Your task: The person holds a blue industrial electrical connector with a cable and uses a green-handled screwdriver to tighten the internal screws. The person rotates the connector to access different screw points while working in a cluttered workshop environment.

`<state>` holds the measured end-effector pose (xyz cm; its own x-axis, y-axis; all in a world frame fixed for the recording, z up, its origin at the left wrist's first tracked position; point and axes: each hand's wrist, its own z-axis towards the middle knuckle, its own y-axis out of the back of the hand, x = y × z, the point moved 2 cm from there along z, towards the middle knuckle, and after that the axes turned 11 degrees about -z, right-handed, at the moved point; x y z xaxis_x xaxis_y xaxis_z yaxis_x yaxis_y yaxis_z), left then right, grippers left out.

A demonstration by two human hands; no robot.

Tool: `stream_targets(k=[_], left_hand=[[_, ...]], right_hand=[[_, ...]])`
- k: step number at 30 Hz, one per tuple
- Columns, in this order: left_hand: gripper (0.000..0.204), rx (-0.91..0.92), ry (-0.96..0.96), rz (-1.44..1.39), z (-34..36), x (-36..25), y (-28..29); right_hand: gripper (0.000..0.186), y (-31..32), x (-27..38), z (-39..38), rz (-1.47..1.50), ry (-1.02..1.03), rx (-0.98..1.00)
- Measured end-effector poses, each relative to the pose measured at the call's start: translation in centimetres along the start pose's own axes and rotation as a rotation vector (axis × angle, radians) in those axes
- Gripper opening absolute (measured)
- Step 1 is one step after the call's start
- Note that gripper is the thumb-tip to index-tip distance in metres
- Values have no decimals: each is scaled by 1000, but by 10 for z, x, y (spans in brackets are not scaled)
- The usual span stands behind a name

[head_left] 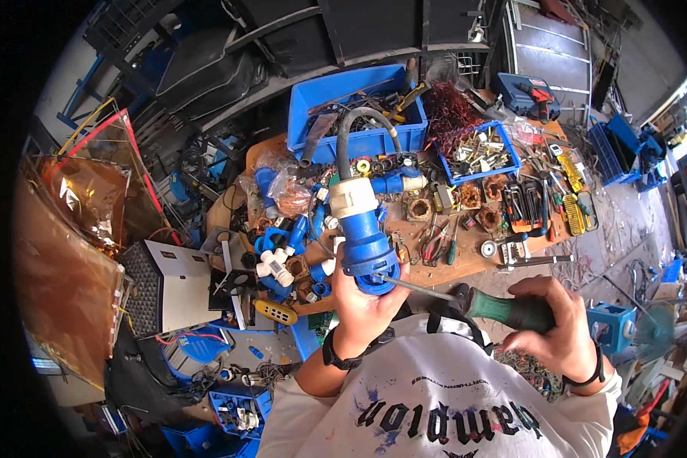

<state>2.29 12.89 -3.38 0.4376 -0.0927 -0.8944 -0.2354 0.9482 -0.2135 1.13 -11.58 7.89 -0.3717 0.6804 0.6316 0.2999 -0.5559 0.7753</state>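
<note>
My left hand (pixel 356 311) is wrapped round a blue and white industrial plug (pixel 365 238), held up above the front of the workbench. A thick grey cable (pixel 345 141) leaves its white collar and loops over toward the back. In my right hand (pixel 566 328) is a screwdriver (pixel 490 307) with a green and black handle, its butt end against the palm. The shaft points left, and its tip meets the plug's blue open end. Exactly where the tip rests inside that end cannot be made out.
Blue and white connectors (pixel 276 269) crowd the bench left of the plug. Behind stand a blue crate (pixel 301 114) of cables and a blue tray (pixel 452 177) of metal parts. Pliers (pixel 437 243), hex keys (pixel 520 202) and a yellow multimeter (pixel 275 311) lie around.
</note>
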Motion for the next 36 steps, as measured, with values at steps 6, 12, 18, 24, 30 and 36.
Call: stream_targets(k=[6,12,18,24,30,36], left_hand=[[45,7,32,-65,1,-3,-1],[46,-17,52,-62,-3,-2,-3],[47,31,73,-55,-6,-2,-5],[49,20,65,-104,-8,-2,-2],[52,40,24,-40,-7,-4,0],[49,18,56,-109,-10,-3,2]], right_hand=[[37,1,-8,3,35,266,-254],[43,-12,-21,-14,-154,479,-511],[64,-37,-34,-18,576,271,-544],[66,-45,-22,-7,537,53,-731],[58,-24,-25,-21,540,-154,-269],[44,-17,-32,-15,103,342,-455]])
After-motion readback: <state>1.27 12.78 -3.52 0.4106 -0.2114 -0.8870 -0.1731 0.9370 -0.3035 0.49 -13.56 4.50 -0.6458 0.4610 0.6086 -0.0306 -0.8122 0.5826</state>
